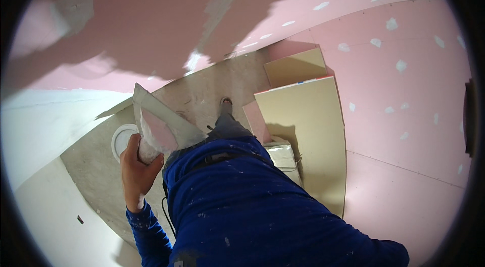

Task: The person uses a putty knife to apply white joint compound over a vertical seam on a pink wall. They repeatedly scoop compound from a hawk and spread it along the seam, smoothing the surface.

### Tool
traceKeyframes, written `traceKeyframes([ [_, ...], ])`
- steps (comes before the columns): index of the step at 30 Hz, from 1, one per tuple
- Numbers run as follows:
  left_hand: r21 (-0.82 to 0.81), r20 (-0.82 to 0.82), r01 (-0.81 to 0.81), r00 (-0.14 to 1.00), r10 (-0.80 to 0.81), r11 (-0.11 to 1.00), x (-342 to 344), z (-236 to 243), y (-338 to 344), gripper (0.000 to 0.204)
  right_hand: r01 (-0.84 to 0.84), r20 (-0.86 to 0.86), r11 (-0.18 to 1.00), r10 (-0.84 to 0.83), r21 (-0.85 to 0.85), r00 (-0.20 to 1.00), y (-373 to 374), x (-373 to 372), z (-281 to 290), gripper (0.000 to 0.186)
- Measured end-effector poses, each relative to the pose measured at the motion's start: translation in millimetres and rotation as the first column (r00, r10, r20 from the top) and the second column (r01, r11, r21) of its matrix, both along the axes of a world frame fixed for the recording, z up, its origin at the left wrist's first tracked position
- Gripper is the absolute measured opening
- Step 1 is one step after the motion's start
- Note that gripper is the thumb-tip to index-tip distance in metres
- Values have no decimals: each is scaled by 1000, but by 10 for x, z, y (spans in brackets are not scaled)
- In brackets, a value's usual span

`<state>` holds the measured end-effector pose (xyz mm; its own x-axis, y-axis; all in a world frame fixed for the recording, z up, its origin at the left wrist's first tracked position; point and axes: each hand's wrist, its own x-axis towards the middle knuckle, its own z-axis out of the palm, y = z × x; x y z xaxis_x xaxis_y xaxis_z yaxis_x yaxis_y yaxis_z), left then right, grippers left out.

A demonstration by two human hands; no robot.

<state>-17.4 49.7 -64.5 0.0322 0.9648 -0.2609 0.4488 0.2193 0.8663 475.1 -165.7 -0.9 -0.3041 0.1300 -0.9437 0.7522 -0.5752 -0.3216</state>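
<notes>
My left hand [137, 173] is closed round the plaster-caked grip of a wide putty knife [189, 128]. The broad, fan-shaped blade points away from me and has a pale grey edge and a pinkish middle. It is held in front of my left hip, above the floor. Just beyond the fingers shows the white round rim of a bucket [116, 141], partly hidden by my hand. My right hand is out of the picture; only the blue right sleeve [389, 254] shows at the lower right.
Pink plasterboard walls [404, 95] with white filler patches rise ahead and on the right. Cut board sheets [313, 115] lean against the right wall, beside a pale wrapped package [284, 158]. A white wall [45, 216] stands at left. The concrete floor [101, 151] is stained.
</notes>
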Motion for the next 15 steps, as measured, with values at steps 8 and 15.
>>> traceKeyframes([
  [8,1,33,-2,999,2,1000,-1,-34,7,42,42,18,999,-41,-22,999,-29,-22,20,61],
  [15,12,26,-1,1000,1,1000,-10,-39,9,43,100,26,994,-99,-46,995,-66,-45,47,62],
])
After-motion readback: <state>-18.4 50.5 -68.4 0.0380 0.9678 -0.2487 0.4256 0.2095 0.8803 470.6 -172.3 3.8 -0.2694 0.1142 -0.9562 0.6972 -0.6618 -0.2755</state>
